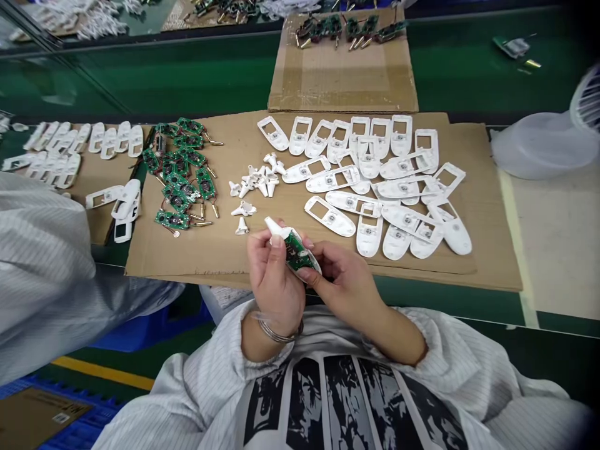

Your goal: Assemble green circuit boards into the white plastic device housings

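Observation:
Between my two hands is a white plastic housing [280,230] with a green circuit board [296,251] seated in it and a white nozzle-like tip pointing up and left. My left hand [277,281] grips its left side, thumb along the edge. Fingers of my right hand [344,278] pinch its lower right end. Just beyond my hands lie small white plastic nozzle pieces [255,180]. Many white shell halves [330,215] with rectangular windows are spread to the right, some overlapping. To the left sit green circuit boards [180,187] with wires and brass-coloured cylinders.
Cardboard sheets [201,253] cover the bench. Behind them, another cardboard piece [342,81] carries more boards on the green surface [459,69]. At far right is a translucent plastic object [539,147]. A person's sleeve [42,250] is at left, near more white shells [126,200].

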Demonstrator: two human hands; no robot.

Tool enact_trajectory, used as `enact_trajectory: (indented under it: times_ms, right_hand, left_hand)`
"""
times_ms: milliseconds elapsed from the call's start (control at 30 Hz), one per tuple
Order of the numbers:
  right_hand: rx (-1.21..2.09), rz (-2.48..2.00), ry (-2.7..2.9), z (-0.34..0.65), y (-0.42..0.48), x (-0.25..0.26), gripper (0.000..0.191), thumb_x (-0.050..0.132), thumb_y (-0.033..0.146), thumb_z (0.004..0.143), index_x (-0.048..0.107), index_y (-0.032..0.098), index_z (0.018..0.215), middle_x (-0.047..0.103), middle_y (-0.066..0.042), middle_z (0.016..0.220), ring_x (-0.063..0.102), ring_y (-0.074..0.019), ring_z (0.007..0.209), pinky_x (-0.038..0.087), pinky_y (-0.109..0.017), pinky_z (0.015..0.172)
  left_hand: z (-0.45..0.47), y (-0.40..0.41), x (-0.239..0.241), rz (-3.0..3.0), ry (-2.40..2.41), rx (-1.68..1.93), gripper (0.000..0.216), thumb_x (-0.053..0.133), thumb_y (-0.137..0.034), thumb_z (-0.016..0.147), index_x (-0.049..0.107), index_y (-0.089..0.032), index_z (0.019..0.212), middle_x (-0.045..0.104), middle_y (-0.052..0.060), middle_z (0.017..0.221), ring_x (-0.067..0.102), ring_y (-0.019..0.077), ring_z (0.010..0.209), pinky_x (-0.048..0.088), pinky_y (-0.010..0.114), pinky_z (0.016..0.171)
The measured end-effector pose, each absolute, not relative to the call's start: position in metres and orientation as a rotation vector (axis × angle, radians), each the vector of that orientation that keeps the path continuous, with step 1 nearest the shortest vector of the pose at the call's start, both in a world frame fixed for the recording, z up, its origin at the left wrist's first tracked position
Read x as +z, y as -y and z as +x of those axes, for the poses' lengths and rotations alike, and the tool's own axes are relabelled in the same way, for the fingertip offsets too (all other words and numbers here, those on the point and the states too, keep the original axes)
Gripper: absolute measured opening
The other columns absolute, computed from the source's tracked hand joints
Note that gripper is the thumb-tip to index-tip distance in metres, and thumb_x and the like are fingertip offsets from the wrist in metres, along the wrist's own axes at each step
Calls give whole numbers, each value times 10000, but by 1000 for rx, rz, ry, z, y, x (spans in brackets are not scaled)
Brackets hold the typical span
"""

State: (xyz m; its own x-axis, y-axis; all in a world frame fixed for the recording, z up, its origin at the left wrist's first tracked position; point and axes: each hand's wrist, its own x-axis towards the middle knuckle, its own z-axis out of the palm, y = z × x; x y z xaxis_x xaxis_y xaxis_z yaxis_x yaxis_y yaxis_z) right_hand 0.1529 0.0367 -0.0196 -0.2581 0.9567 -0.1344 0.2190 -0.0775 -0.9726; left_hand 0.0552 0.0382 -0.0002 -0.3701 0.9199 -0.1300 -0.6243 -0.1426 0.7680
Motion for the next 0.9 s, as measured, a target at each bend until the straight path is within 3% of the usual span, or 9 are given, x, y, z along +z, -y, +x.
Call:
enact_trajectory:
  times_ms: [200,300,433,533,600,667,733,900]
  right_hand:
    - [1570,-1213,1363,154,-40,-26,223,691,320,716,500,205,719,509,24,667,454,-129,603,396,-266,552]
    - [1621,-1220,1340,155,-42,-22,202,698,321,720,550,191,761,530,22,676,478,-126,611,400,-259,550]
    - [1700,-1175,1330,157,-41,-17,281,706,337,748,621,184,968,631,-20,820,571,-153,724,468,-274,622]
    - [1719,-1166,1318,155,-39,-17,236,667,367,783,608,171,900,606,-24,791,560,-153,708,471,-274,611]
    - [1679,-1186,1298,153,-40,-19,264,657,410,789,574,169,858,565,-7,730,525,-140,649,461,-270,584]
    - [1554,-1178,1325,151,-44,-22,274,655,420,795,553,171,847,575,-23,782,541,-148,703,478,-289,658]
    - [1459,-1186,1355,152,-51,-24,271,637,428,811,549,180,877,571,-25,803,529,-140,686,466,-274,635]
    - [1011,-1149,1656,160,-64,-27,358,531,555,816,475,205,762,479,-4,684,430,-139,604,400,-253,537]
  left_hand:
    - [61,-30,-9,504,-915,1764,149,649,-272,845,522,-207,887,600,2,966,611,116,679,518,271,614]
    - [59,-33,-8,474,-943,1747,153,651,-277,847,522,-204,886,614,-7,907,611,110,684,519,266,653]
    - [54,-37,-1,468,-947,1699,175,643,-316,853,507,-212,886,624,-7,849,605,117,686,504,240,605]
    - [51,-34,0,514,-957,1655,190,650,-344,853,513,-219,894,631,-9,813,609,117,710,520,251,672]
    - [49,-32,-3,536,-962,1622,195,673,-342,836,533,-224,902,647,1,904,631,128,770,536,273,732]
    - [47,-33,-7,549,-1019,1621,215,716,-324,802,569,-222,922,648,26,1037,636,143,921,527,255,822]
    - [47,-37,-9,569,-1024,1616,264,742,-344,769,587,-225,948,636,48,1111,633,169,965,536,255,818]
    - [53,-44,1,601,-1027,1687,350,805,-426,664,571,-225,831,656,28,993,669,200,843,566,287,720]
